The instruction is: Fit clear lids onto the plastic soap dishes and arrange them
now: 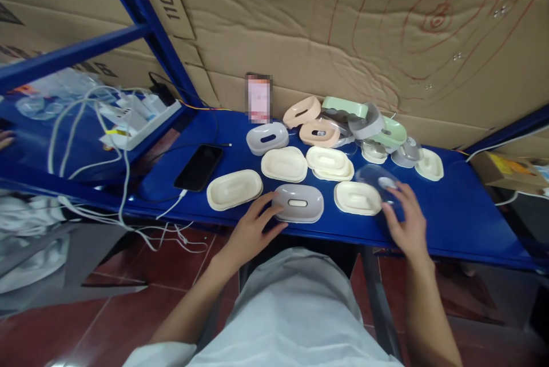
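Left grip [252, 231], fingers spread, touches a glossy grey oval dish [311, 206] at nine o'clock; right grip [408, 223], closure indeterminable, meets a clear plastic cover [371, 175] toward two o'clock.

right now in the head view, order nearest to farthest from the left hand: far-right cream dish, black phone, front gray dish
1. Front gray dish, at the left hand.
2. Black phone, farther left.
3. Far-right cream dish, beyond the right hand.
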